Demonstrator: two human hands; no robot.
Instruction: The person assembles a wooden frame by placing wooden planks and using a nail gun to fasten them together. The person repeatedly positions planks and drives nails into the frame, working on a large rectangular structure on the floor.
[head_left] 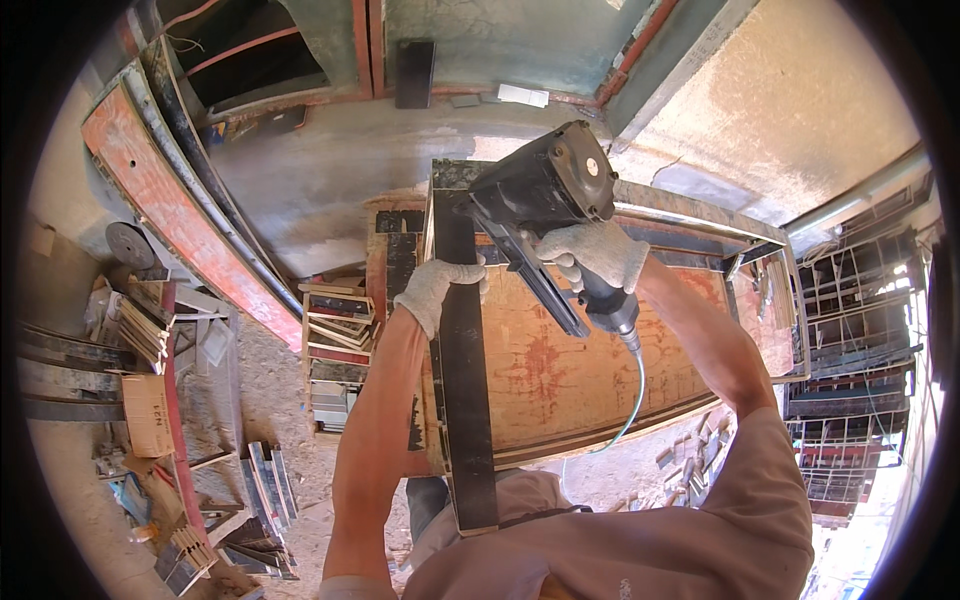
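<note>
My right hand (600, 255), in a pale work glove, is wrapped round the grip of a black pneumatic nail gun (545, 190). A thin air hose (641, 385) runs down from the base of its handle. The gun's nose meets the far part of a long dark board (462, 370), though the exact contact is hard to see. My left hand (440, 293), gloved too, grips across that board with the fingers over its right edge. The board lies lengthwise toward my body on a workbench with a worn, reddish-stained wooden top (560, 360).
Short wood pieces fill a rack (340, 330) left of the bench. A cardboard box (147, 415) and stacked strips stand farther left. A curved red panel (180, 200) leans at the far left. Offcuts (695, 455) litter the floor at right, near a metal grid rack (850, 350).
</note>
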